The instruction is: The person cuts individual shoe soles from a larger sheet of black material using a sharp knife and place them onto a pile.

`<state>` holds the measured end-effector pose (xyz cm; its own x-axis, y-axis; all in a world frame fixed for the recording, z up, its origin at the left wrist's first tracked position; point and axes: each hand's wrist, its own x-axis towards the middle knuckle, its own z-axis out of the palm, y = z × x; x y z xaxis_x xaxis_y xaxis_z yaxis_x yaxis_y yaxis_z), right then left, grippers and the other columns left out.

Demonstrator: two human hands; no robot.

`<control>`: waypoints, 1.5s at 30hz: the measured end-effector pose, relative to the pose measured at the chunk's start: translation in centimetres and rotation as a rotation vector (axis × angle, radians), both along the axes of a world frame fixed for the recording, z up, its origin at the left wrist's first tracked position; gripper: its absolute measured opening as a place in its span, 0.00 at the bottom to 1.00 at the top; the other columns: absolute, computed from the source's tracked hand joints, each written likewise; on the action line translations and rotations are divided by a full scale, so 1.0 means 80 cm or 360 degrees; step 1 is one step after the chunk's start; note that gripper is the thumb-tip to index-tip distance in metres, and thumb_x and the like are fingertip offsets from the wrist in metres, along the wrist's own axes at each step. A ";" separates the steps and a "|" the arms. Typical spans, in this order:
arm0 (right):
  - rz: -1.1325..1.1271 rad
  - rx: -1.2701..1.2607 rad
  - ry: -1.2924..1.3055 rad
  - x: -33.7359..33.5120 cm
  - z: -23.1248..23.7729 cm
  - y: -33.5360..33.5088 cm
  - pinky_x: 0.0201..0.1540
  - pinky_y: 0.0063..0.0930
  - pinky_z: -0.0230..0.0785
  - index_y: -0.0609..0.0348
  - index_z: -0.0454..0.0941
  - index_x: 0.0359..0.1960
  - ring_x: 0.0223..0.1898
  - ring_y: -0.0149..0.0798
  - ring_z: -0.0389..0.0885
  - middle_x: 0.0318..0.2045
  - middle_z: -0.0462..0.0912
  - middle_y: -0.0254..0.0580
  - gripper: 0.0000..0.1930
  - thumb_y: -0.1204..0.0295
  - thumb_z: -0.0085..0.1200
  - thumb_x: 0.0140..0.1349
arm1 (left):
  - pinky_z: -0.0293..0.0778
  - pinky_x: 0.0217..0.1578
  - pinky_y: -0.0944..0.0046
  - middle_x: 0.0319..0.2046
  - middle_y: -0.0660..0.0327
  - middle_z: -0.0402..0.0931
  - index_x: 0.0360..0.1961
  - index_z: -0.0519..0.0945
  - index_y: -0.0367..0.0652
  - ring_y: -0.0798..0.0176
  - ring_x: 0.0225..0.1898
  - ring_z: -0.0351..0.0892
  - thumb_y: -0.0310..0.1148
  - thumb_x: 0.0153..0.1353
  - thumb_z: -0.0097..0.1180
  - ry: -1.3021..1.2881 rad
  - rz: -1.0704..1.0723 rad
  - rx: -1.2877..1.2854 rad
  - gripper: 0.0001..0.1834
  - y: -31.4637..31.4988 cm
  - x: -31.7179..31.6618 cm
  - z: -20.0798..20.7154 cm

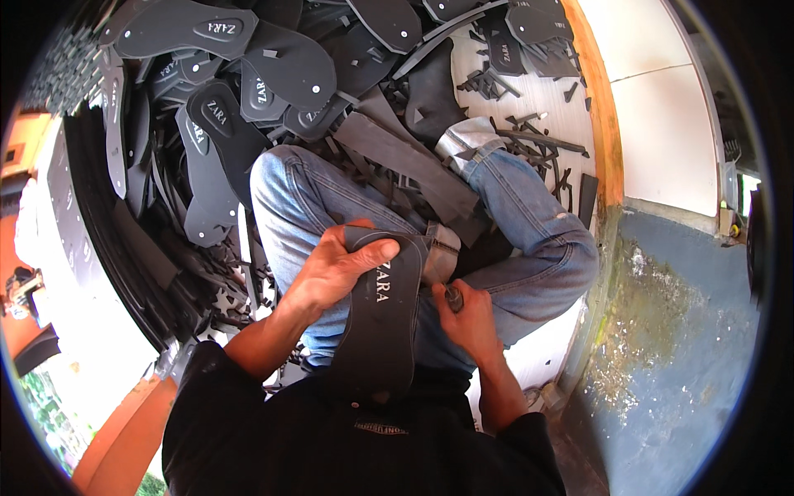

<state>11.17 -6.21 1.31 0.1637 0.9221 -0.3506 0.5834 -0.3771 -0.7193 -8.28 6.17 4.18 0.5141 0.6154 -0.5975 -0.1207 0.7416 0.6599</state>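
Observation:
My left hand (327, 273) is closed on the upper end of a black sandal sole (382, 331), with the thumb lying across its face. White lettering runs down the sole, and its lower end rests against my shirt. Beside the sole's right edge, my right hand (467, 322) is wrapped round a tool with a dark, rounded handle (453, 298). The tool's working end points toward the sole's edge but is too small to make out, so I cannot tell if it touches. Both hands are above my crossed legs (533, 240) in blue jeans.
Loose black soles (289, 70) are heaped in front and to the left. Long dark foam strips (405, 161) lie by my legs. Small offcuts (542, 140) litter the pale floor. Stacked dark sheets (124, 248) stand at the left. A wooden edge (602, 107) borders the right side.

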 end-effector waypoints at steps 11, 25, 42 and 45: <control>-0.0485 0.0147 0.0365 0.035 0.003 0.069 0.21 0.28 0.59 0.66 0.71 0.19 0.17 0.29 0.68 0.12 0.71 0.39 0.15 0.68 0.56 0.58 | 0.73 0.32 0.70 0.32 0.62 0.77 0.39 0.75 0.42 0.71 0.31 0.76 0.39 0.62 0.51 0.0227 0.0904 0.0314 0.12 0.022 -0.035 -0.048; -0.0648 0.0076 -0.0011 0.048 0.022 -0.022 0.16 0.30 0.50 0.63 0.64 0.15 0.12 0.28 0.56 0.08 0.61 0.39 0.19 0.68 0.56 0.59 | 0.61 0.17 0.73 0.24 0.64 0.73 0.35 0.72 0.47 0.71 0.18 0.67 0.37 0.60 0.55 -0.0433 0.0562 -0.0659 0.07 -0.048 0.079 -0.032; -0.0377 -0.0137 -0.0278 0.036 0.019 -0.050 0.20 0.42 0.63 0.64 0.70 0.18 0.17 0.56 0.74 0.12 0.73 0.53 0.14 0.69 0.55 0.56 | 0.63 0.17 0.74 0.22 0.67 0.73 0.34 0.74 0.44 0.72 0.18 0.69 0.36 0.58 0.58 -0.0441 0.0553 -0.0453 0.09 -0.082 0.102 -0.034; -0.0359 -0.0279 -0.0241 0.033 0.020 -0.047 0.25 0.47 0.66 0.63 0.70 0.19 0.20 0.60 0.75 0.15 0.75 0.55 0.13 0.68 0.53 0.56 | 0.63 0.17 0.74 0.22 0.66 0.73 0.35 0.75 0.43 0.73 0.18 0.69 0.35 0.58 0.58 -0.0398 0.0541 -0.0414 0.09 -0.085 0.094 -0.039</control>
